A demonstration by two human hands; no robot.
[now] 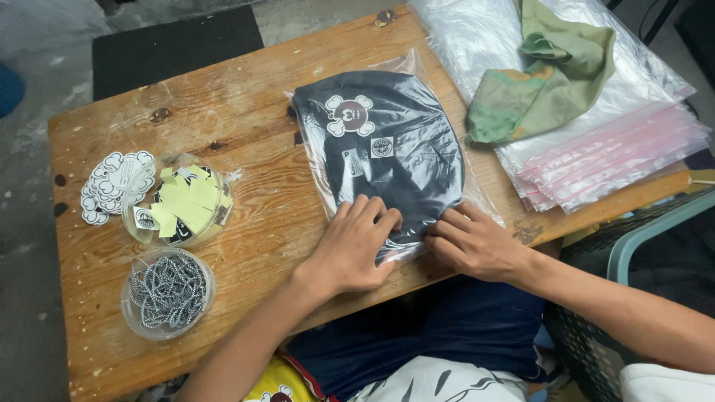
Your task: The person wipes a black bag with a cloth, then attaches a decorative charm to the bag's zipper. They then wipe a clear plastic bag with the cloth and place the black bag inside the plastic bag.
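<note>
I see a worn wooden table (246, 134) with dark knots, standing on a grey concrete floor (30, 246). A black mat (175, 48) lies beyond its far edge. At right sits a dark woven chair (633, 246) with a teal frame. Light is soft and even.

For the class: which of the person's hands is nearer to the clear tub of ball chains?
The left. The left hand presses on the bagged dark garment, on the side facing the tub of ball chains. The right hand lies beyond it, farther off.

Bare forearms, no sleeves; dark blue shorts, white printed shirt.
</note>
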